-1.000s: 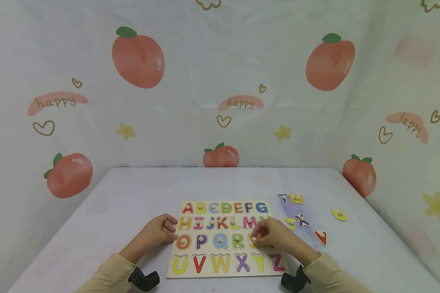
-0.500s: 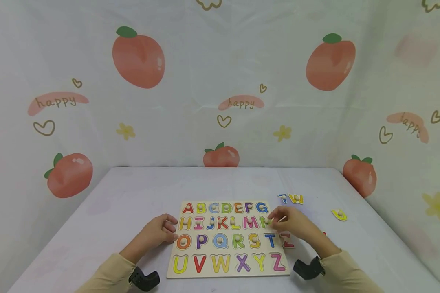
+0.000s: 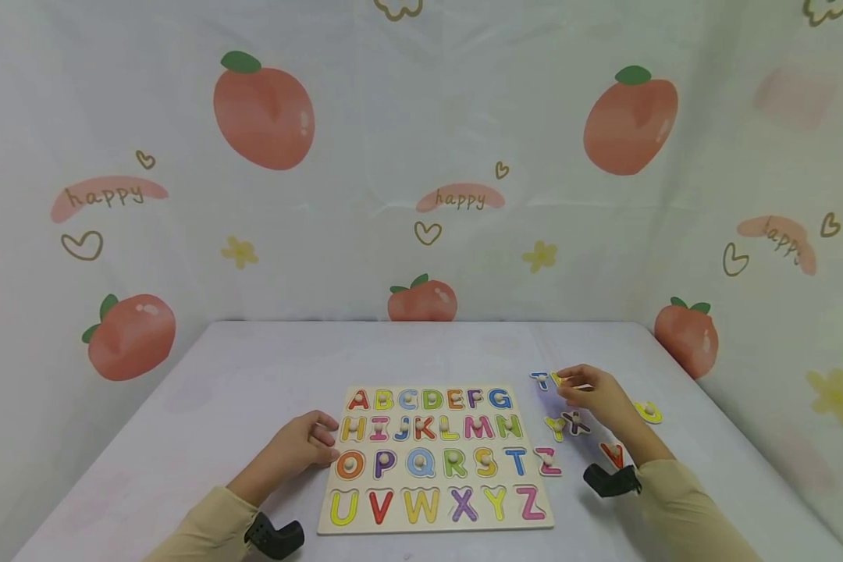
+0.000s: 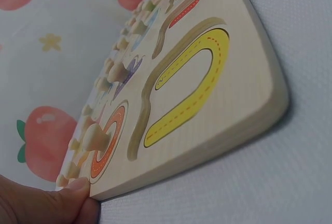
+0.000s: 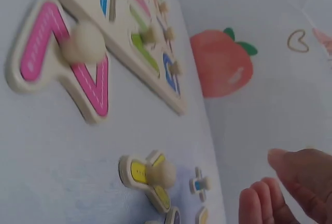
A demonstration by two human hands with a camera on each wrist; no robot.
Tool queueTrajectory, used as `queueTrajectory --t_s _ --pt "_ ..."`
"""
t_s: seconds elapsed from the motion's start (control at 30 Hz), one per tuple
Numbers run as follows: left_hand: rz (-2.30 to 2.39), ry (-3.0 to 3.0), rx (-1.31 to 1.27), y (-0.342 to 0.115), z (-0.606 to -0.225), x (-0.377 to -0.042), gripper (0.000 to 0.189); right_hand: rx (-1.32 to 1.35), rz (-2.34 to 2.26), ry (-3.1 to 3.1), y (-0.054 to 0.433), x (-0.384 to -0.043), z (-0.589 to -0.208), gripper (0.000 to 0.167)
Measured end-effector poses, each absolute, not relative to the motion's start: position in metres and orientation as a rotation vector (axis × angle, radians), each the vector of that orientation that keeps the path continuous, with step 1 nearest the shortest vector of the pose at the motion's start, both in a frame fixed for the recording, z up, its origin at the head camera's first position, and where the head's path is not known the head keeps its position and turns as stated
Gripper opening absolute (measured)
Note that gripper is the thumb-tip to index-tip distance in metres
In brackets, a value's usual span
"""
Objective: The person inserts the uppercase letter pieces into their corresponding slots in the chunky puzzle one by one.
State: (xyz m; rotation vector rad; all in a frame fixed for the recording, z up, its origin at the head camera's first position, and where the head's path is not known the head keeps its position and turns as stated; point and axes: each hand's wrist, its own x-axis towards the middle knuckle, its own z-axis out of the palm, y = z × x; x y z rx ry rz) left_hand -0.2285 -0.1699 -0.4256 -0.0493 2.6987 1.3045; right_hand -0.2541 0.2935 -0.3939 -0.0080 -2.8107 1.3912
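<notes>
A wooden alphabet puzzle board lies on the table, knobbed letters filling most of its upper rows. My left hand rests at its left edge; in the left wrist view the thumb touches the corner near the orange O. My right hand hovers at the right, its fingertips over the yellow W piece, which they partly hide. In the right wrist view a gap shows between thumb and fingers, with nothing held. Beside the W lies the blue T piece.
Right of the board lie the pink Z, yellow Y, purple X, red V and yellow U pieces, each with a knob. A printed curtain hangs behind the white table.
My right hand has left the S on the board and moved right and away to the W piece. The Z piece, T recess and N have come into view. The left hand stays put.
</notes>
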Motion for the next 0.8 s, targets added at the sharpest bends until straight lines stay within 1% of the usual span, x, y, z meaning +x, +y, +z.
queueTrajectory --t_s 0.27,0.47,0.8 --pt "1.309 2.695 -0.046 -0.170 -0.424 -0.227 0.044 -0.013 1.340 -2.834 0.295 -0.285 -0.398 0.041" --pt "1.310 2.689 -0.055 -0.170 -0.423 -0.228 0.043 -0.065 1.359 -2.884 0.292 -0.307 -0.400 0.037" --pt "1.329 2.682 -0.047 -0.171 -0.425 -0.229 0.042 -0.258 1.334 -2.972 0.288 -0.321 -0.399 0.029"
